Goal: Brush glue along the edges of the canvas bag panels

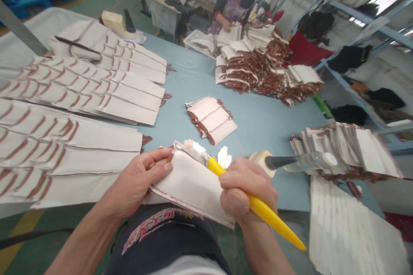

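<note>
My right hand [243, 191] is closed round a yellow-handled brush [258, 206]; its white-coated bristles [193, 147] touch the top edge of a cream fabric piece [190, 184] with a brown border. My left hand [138, 180] presses flat on the left side of that piece, fingers stretched out over its edge. The piece lies at the near edge of the blue table [258, 120], partly over my lap.
Overlapping rows of cream pieces [80, 94] cover the table's left. A small stack [211, 119] lies in the middle and large piles [264, 66] at the back right, where another person [235, 0] handles pieces. A glue pot [263, 161] and a second brush [300, 161] sit to my right, beside a stack [348, 148].
</note>
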`<control>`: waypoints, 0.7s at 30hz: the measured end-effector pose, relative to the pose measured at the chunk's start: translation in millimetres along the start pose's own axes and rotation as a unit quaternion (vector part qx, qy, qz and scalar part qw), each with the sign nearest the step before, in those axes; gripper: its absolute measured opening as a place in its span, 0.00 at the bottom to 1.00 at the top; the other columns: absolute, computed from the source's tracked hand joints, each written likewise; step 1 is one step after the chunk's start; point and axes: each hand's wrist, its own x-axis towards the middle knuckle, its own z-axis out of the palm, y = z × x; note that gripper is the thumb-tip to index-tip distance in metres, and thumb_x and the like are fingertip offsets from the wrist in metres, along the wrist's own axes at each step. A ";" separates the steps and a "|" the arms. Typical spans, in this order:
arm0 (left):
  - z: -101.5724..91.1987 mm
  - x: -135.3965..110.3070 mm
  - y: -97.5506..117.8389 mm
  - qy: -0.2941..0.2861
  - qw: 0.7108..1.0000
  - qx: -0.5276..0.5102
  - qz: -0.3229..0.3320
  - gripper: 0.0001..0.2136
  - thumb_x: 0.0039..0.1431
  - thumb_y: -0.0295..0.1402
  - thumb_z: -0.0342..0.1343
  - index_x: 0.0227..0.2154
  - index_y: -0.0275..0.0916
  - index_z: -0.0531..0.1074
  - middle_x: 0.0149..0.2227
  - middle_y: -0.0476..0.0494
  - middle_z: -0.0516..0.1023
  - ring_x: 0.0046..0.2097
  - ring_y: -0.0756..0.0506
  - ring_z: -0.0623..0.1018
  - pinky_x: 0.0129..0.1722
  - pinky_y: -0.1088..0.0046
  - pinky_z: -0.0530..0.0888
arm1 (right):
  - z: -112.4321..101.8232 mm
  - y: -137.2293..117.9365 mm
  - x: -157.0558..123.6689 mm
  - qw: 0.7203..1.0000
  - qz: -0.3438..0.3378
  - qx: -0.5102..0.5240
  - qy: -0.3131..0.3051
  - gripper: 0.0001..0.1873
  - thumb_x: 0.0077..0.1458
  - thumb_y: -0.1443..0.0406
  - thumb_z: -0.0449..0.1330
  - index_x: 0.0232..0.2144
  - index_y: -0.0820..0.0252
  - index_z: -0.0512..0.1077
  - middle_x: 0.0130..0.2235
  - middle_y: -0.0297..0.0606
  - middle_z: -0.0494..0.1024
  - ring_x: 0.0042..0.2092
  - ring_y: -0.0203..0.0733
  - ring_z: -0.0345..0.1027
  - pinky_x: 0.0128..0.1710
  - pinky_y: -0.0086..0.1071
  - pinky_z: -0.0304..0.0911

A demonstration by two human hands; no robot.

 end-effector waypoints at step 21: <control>-3.4 2.2 -10.4 0.026 0.997 0.070 0.034 0.30 0.46 0.51 0.82 0.50 0.42 0.90 0.47 0.37 0.91 0.40 0.41 0.85 0.42 0.72 0.84 | 2.3 -8.9 2.8 0.996 0.062 -0.057 -0.042 0.16 0.78 0.62 0.54 0.36 0.53 0.74 0.26 0.28 0.81 0.24 0.34 0.75 0.29 0.28 0.72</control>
